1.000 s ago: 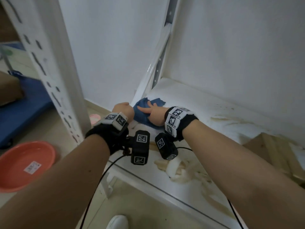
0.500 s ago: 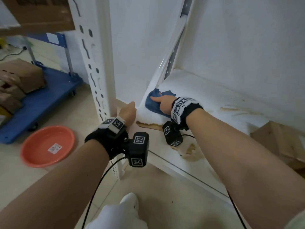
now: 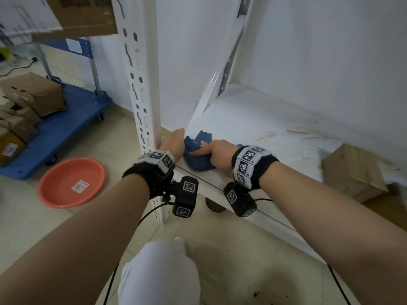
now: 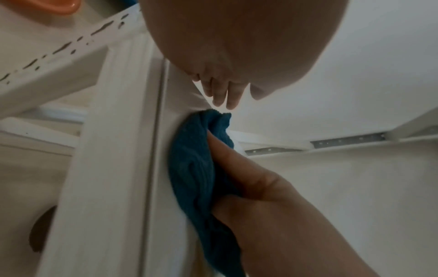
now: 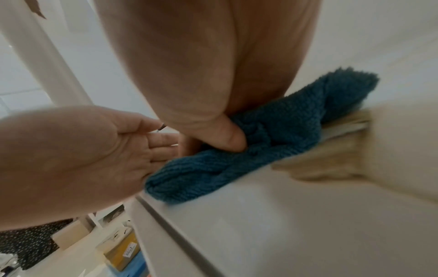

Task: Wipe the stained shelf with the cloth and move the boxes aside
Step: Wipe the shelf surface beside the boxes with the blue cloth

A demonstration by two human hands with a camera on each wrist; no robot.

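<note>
A crumpled blue cloth [image 3: 197, 160] lies at the front left corner of the white shelf [image 3: 253, 119]. My right hand [image 3: 214, 153] grips it, thumb dug into the folds of the cloth [image 5: 284, 131] and a finger laid across the top. My left hand [image 3: 175, 140] is open just left of the cloth, at the shelf edge, its straight fingers [image 4: 220, 93] close to the cloth [image 4: 192, 168]. Yellow-brown stains [image 3: 293, 133] streak the shelf to the right, one stain [image 5: 331, 163] right beside the cloth. A cardboard box [image 3: 352, 170] sits on the shelf at the right.
The white slotted upright [image 3: 141, 84] stands just left of my left hand. On the floor are an orange basin [image 3: 71, 182] and a blue cart [image 3: 66, 133] carrying cardboard boxes [image 3: 37, 93]. A white shoe [image 3: 158, 274] is below; another box [image 3: 83, 16] sits overhead.
My right hand has dragged the cloth forward to the shelf's front left corner. The left hand has stayed alongside it. My head has pulled back and up.
</note>
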